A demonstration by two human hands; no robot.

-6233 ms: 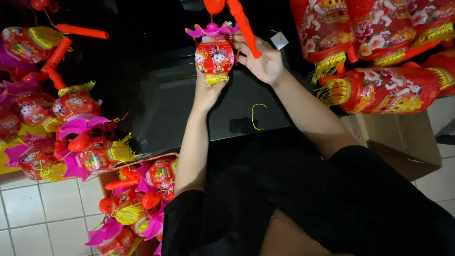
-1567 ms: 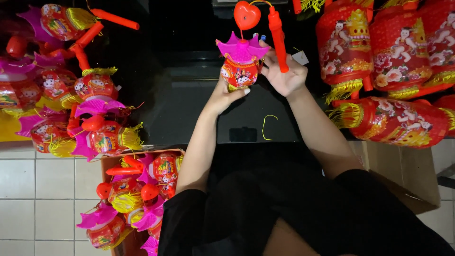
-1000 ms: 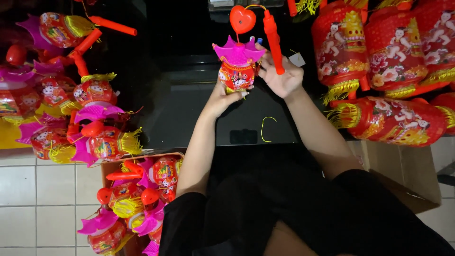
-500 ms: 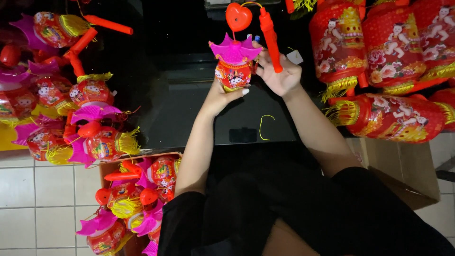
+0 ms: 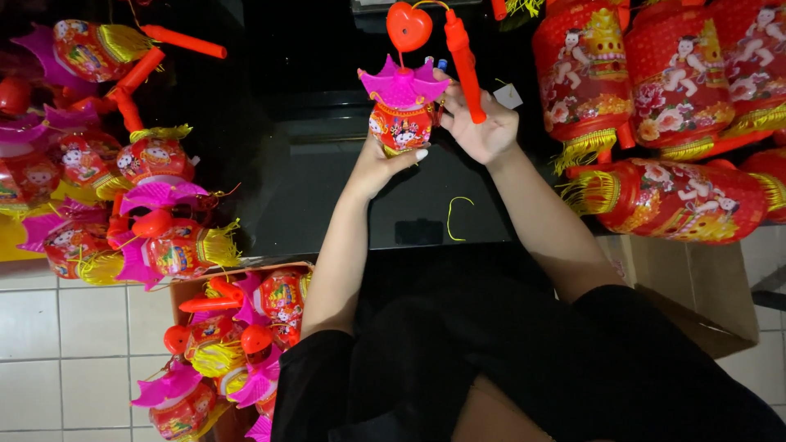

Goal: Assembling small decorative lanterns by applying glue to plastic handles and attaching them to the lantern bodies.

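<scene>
In the head view, a small toy lantern [image 5: 401, 110] is held up over the far part of the dark bench [image 5: 327, 188], well above its near edge. The lantern has a magenta, petal-shaped roof and a round red body printed with cartoon figures. A thin cord rises from the roof to a red heart-shaped piece [image 5: 408, 26], and from there to an orange stick handle [image 5: 463, 64].

The left hand [image 5: 381, 160] reaches up from below, palm toward the lantern, its fingers closed around the lantern's base. The right hand [image 5: 483, 127] is raised beside the lantern's right side, its fingers curled around the lower end of the stick handle. Both forearms stretch forward from black sleeves. A loose yellow cord [image 5: 455, 218] lies on the bench between the forearms.
</scene>
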